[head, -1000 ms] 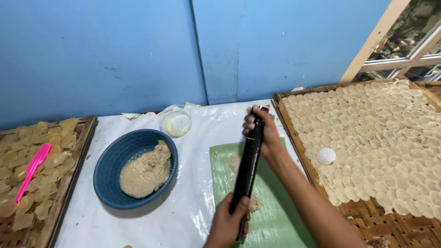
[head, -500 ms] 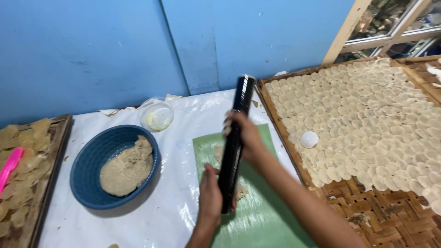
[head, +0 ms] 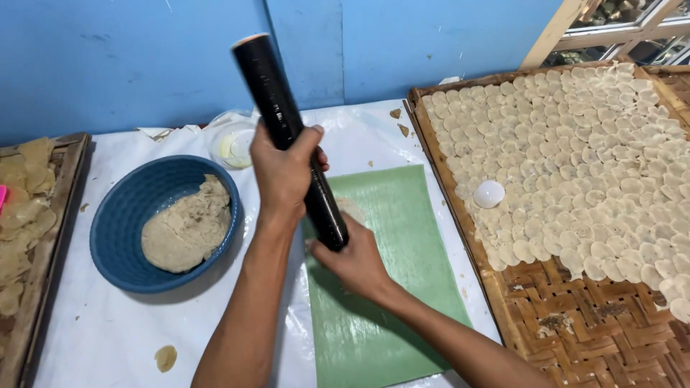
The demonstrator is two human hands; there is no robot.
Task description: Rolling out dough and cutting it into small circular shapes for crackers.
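Your left hand [head: 284,172] is wrapped tight around the middle of the black rolling pin [head: 291,136], which is tilted up off the table, its top end toward the blue wall. Your right hand [head: 352,262] rests flat, fingers spread, on the green sheet [head: 402,273], touching the pin's lower end. A flattened piece of dough [head: 352,210] lies on the sheet just beside that end. The blue bowl [head: 122,215] of dough sits to the left, and the woven tray [head: 575,323] of round crackers to the right.
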